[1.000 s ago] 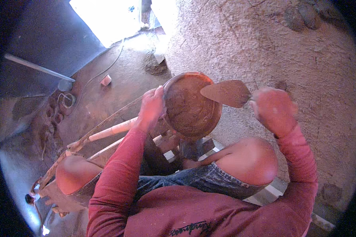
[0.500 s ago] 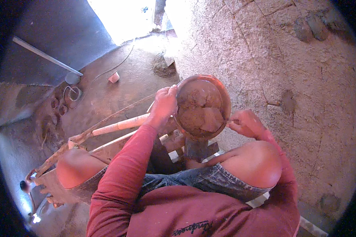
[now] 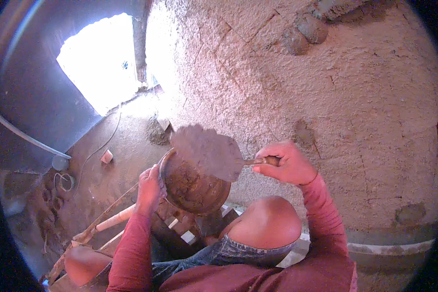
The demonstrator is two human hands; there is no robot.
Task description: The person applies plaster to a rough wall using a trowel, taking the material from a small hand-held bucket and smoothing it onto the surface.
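My left hand point(image 3: 151, 189) grips the left rim of a round, mortar-smeared bucket point(image 3: 223, 200), its fingers curled over the edge. Wet brown mortar point(image 3: 184, 182) lies inside. In my right hand point(image 3: 291, 164) is the handle of a trowel point(image 3: 249, 161), its fingers wrapped around the grip. A wide, ragged heap of mortar point(image 3: 204, 150) covers the trowel's blade, which is raised over the far right part of the bucket and hides some of its rim.
A rough plastered wall point(image 3: 374, 121) with scored lines fills the right side; lumps of mortar point(image 3: 311, 30) stick to it higher up. Wooden poles point(image 3: 114, 217) run below my left arm. A small pink cup point(image 3: 106, 156) lies on the floor near a bright opening point(image 3: 102, 58).
The trowel has come up out of the bucket loaded with mortar, as my right hand lifted. The whole view has swung toward the wall on the right. My left hand keeps hold of the rim.
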